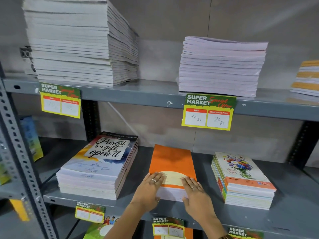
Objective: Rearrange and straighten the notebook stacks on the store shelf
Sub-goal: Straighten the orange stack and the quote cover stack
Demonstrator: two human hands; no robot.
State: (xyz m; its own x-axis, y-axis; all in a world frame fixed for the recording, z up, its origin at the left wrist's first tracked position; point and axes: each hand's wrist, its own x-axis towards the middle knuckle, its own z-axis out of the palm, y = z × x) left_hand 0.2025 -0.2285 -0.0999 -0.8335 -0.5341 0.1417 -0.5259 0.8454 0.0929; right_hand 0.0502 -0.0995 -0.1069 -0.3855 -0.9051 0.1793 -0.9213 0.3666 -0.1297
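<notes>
An orange-covered notebook stack (pixel 172 161) sits in the middle of the lower grey shelf (pixel 293 204). My left hand (pixel 148 190) holds its near left corner, fingers flat on the cover and thumb at the front edge. My right hand (pixel 196 194) presses on its near right corner the same way. To the left lies a stack topped by a "Present is a gift, open it" cover (pixel 98 166). To the right lies a stack with a flower-bouquet cover (pixel 241 180).
The upper shelf (pixel 155 94) carries a tall grey-white stack (pixel 77 40), a lilac stack (pixel 221 66) and an orange-striped stack (pixel 306 78) at the right edge. Yellow price tags (pixel 208 112) hang from the shelf edges. A perforated metal upright (pixel 22 161) stands at left.
</notes>
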